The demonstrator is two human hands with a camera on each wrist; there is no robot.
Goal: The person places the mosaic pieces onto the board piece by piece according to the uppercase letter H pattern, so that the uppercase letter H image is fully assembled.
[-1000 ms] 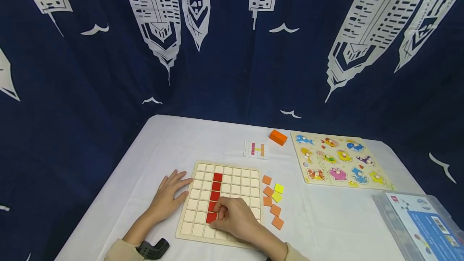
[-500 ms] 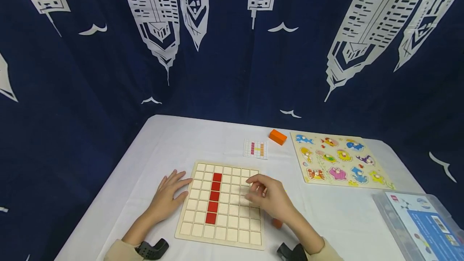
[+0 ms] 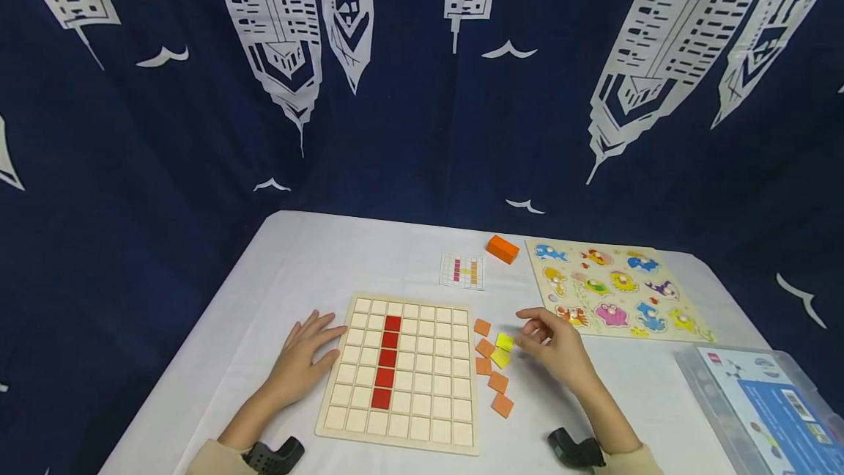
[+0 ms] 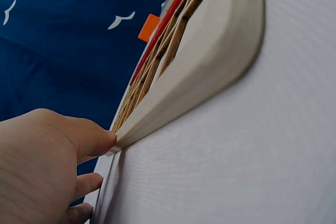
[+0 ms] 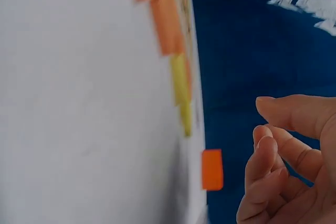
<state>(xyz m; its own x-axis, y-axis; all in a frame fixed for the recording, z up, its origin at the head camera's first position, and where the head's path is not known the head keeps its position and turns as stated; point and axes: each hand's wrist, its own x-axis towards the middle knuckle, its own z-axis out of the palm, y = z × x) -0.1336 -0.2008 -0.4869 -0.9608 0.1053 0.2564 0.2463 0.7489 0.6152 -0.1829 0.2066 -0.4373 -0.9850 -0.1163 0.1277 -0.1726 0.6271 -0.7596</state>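
Note:
A wooden grid board (image 3: 422, 387) lies on the table with a column of several red tiles (image 3: 385, 358) set in its squares. My left hand (image 3: 300, 361) rests at the board's left edge, fingers spread and holding nothing; in the left wrist view its thumb (image 4: 92, 136) touches the board's corner. Right of the board are several loose orange tiles (image 3: 497, 382) and two yellow tiles (image 3: 501, 358). My right hand (image 3: 557, 350) hovers just right of the yellow tiles with loosely bent fingers. In the right wrist view a gap shows between its thumb and fingertips, with nothing in it.
Behind the board lies a small pattern card (image 3: 462, 271), with an orange block (image 3: 502, 249) beside it. A sea-animal peg puzzle (image 3: 620, 288) lies at the back right. A clear plastic case (image 3: 758, 409) with a blue label sits at the right front.
My right hand has left the red column and moved right, past the board to beside the yellow tiles. The loose tiles it covered are visible again. My left hand stays put.

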